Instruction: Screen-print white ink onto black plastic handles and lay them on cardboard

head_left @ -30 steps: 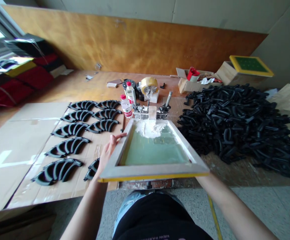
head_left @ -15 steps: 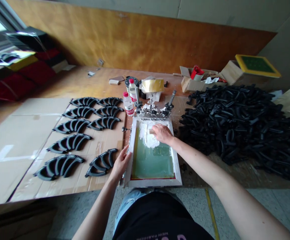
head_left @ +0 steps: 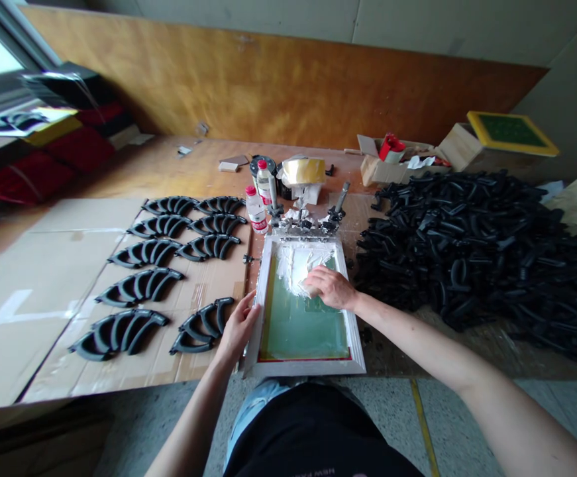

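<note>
A printing screen (head_left: 304,311) with a pale frame and a green mesh is laid flat on the table (head_left: 169,165), right in front of the person. A second ago the screen was held tilted up; now it is down, so it looks ready to be printed through. White paste (head_left: 293,262) is piled on the far end of the screen.

The right hand (head_left: 330,288) has been brought nearer along the mesh since half a second ago, so it seems the paste is being pulled toward the person. Its fingers are curled down and pressed together on a small pale tool, a scraper perhaps; most of the tool is hidden under the hand. The left hand (head_left: 238,328) is pressed against the left edge of the screen, with the fingers held close together.

Left of the screen, curved black parts (head_left: 139,285) are laid in rows on cardboard. Right of the screen, a big heap of black parts (head_left: 477,245) is piled. Behind the screen, two bottles (head_left: 256,209) and a tape roll (head_left: 303,170) are stood. What lies under the screen cannot be seen.
</note>
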Tool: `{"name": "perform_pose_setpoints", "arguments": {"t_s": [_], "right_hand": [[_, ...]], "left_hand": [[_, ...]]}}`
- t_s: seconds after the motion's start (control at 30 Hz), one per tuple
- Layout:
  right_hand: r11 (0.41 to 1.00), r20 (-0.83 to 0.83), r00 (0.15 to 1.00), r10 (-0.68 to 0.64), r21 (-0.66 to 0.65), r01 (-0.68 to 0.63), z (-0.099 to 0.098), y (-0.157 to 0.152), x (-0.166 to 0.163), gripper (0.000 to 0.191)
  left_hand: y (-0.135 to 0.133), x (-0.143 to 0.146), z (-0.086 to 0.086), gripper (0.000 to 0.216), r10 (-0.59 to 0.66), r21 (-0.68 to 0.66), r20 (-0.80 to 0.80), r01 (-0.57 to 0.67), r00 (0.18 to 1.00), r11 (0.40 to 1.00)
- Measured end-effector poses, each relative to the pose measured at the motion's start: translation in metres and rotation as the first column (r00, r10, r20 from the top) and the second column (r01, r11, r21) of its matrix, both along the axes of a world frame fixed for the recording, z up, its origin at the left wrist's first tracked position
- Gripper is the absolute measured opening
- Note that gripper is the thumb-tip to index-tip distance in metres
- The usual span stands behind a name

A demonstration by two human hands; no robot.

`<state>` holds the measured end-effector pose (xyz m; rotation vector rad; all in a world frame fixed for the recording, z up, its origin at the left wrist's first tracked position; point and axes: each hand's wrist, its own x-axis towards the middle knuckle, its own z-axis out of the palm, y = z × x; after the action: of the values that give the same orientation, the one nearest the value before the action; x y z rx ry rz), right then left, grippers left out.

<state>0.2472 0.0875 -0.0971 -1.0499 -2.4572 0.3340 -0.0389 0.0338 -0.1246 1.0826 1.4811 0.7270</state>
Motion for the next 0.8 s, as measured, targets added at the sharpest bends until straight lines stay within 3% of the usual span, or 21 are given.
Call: {"name": "perform_pose_setpoints", "arguments": {"t_s": [0.1, 0.23, 0.3, 0.4, 0.5, 0.57, 0.67, 0.73, 0.8], "right_hand": [[0.993, -0.034, 0.994, -0.103, -0.061, 0.101, 0.012, 0.018, 0.0, 0.022], [0.921, -0.03, 0.921, -0.388, -0.062, 0.385, 0.038, 0.069, 0.002, 0.057], [0.87, -0.028, 0.87, -0.492, -0.041, 0.491, 0.048, 0.087, 0.017, 0.062], [0.763, -0.092, 0.758, -0.646, -0.059, 0.643, 0.05, 0.091, 0.056, 0.047], [0.64, -0.058, 0.642, -0.764, -0.187, 0.745, 0.03, 0.07, 0.085, 0.032], [0.66, 0.002, 0.684, -0.729, -0.262, 0.704, 0.008, 0.048, 0.084, 0.026], [0.801, 0.024, 0.836, -0.548, -0.274, 0.533, -0.026, 0.017, 0.056, 0.032], [0.87, 0.079, 0.897, -0.434, -0.223, 0.44, -0.036, 0.005, 0.036, 0.038], [0.901, 0.159, 0.914, -0.374, -0.171, 0.398, -0.034, 0.0, 0.024, 0.03]], "left_hand": [[0.0, 0.0, 0.01, 0.078, 0.001, -0.013, 0.025, -0.001, 1.0, 1.0], [0.003, -0.002, 0.044, 0.078, 0.001, 0.0, 0.045, -0.001, 0.999, 1.0], [0.007, -0.002, 0.066, 0.069, 0.013, 0.038, 0.06, -0.015, 0.998, 0.999], [0.02, 0.003, 0.095, 0.062, 0.031, 0.096, 0.133, -0.044, 0.991, 0.994], [0.041, 0.016, 0.115, 0.06, 0.058, 0.228, 0.348, -0.144, 0.936, 0.963], [0.058, 0.027, 0.126, 0.055, 0.045, 0.315, 0.458, -0.209, 0.888, 0.926], [0.075, 0.041, 0.134, 0.053, 0.05, 0.321, 0.497, -0.237, 0.866, 0.917], [0.075, 0.046, 0.128, 0.055, 0.106, 0.292, 0.507, -0.286, 0.855, 0.913], [0.063, 0.048, 0.111, 0.056, 0.151, 0.24, 0.491, -0.3, 0.858, 0.923]]}}
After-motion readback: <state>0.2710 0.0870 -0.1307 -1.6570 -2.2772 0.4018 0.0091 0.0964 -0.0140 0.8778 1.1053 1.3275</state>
